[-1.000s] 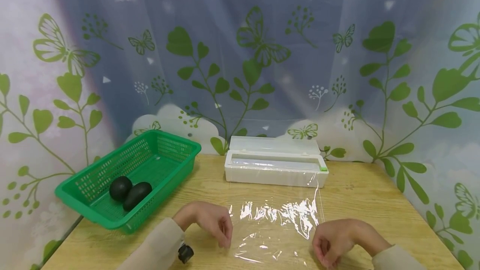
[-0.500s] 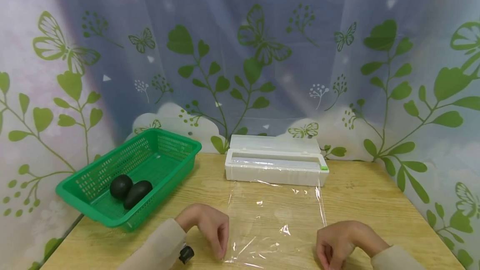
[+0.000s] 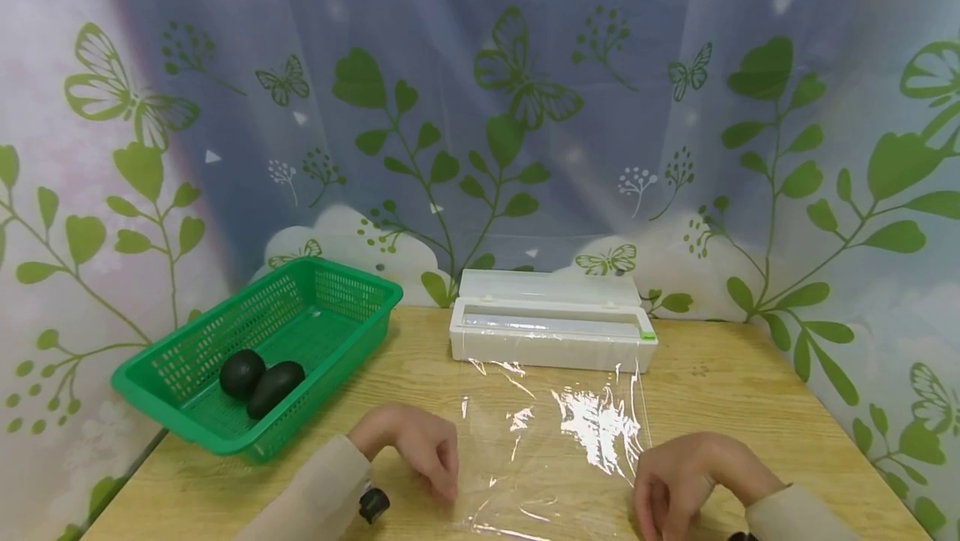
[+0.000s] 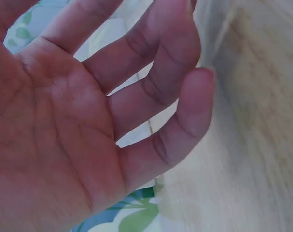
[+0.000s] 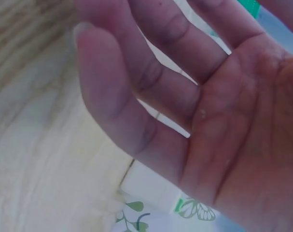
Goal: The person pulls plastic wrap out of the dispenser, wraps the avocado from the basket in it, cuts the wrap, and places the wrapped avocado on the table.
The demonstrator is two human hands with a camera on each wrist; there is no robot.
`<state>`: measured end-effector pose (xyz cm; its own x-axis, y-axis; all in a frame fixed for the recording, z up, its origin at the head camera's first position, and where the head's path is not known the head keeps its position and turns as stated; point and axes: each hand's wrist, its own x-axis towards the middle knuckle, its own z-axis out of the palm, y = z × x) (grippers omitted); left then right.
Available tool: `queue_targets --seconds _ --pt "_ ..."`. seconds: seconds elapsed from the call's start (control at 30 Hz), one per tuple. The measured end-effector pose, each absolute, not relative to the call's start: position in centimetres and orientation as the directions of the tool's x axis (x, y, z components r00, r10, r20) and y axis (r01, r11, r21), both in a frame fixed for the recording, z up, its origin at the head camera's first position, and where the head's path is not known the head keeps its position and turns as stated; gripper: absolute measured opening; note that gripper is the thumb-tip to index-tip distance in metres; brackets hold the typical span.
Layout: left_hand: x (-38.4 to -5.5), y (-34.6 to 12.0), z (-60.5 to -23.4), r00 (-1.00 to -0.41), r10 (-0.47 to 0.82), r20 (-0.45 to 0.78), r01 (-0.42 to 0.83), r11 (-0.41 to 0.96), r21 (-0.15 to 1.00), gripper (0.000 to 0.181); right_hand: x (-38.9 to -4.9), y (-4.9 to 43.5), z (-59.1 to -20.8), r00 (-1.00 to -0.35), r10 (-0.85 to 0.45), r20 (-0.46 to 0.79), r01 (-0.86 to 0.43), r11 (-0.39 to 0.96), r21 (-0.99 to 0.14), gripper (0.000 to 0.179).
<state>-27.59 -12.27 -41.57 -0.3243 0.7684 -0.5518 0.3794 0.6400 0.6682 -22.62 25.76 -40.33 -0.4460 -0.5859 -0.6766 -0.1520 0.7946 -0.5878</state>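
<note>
A sheet of clear cling film (image 3: 540, 441) runs from a white dispenser box (image 3: 555, 353) toward me, glossy with bright reflections. My left hand (image 3: 420, 445) pinches its near left corner between thumb and fingers. On the opposite side my right hand (image 3: 693, 474) pinches the near right edge, the sheet spread between both hands. In the left wrist view the palm (image 4: 64, 125) faces the camera with bent fingers, fingertips out of frame. Much the same shows of the right palm (image 5: 233, 125) in the right wrist view. The box's lid (image 3: 547, 287) is raised, the roll (image 3: 551, 326) visible inside.
A green plastic basket (image 3: 352, 362) stands at the left, with two dark, avocado-like fruits (image 3: 258, 383) in it. Wooden table (image 3: 720, 383) lies under everything. A patterned curtain (image 3: 450, 149) closes off the back and sides.
My left hand drew slightly down and left, then came back up a little. My right hand shifted slightly right. Reflections on the film changed as it tightened and moved.
</note>
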Motion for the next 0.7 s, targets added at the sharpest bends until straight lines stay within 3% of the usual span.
queue_targets --seconds 0.17,0.47,0.7 --pt "-27.9 -12.6 -41.3 -0.33 0.806 -0.492 0.373 0.59 0.716 0.024 -23.3 26.2 -39.6 -0.437 -0.69 -0.577 -0.235 0.707 -0.667 0.02" --pt "-28.3 -13.5 -40.9 -0.356 0.844 -0.402 0.408 0.527 0.745 0.024 -24.5 27.1 -38.6 -0.411 -0.875 -0.255 -0.413 0.428 -0.804 0.025" --pt "-28.3 -14.3 -40.8 -0.386 0.864 -0.324 0.428 0.479 0.766 0.026 -24.8 27.3 -38.5 -0.52 -0.846 -0.116 -0.499 0.411 -0.763 0.024"
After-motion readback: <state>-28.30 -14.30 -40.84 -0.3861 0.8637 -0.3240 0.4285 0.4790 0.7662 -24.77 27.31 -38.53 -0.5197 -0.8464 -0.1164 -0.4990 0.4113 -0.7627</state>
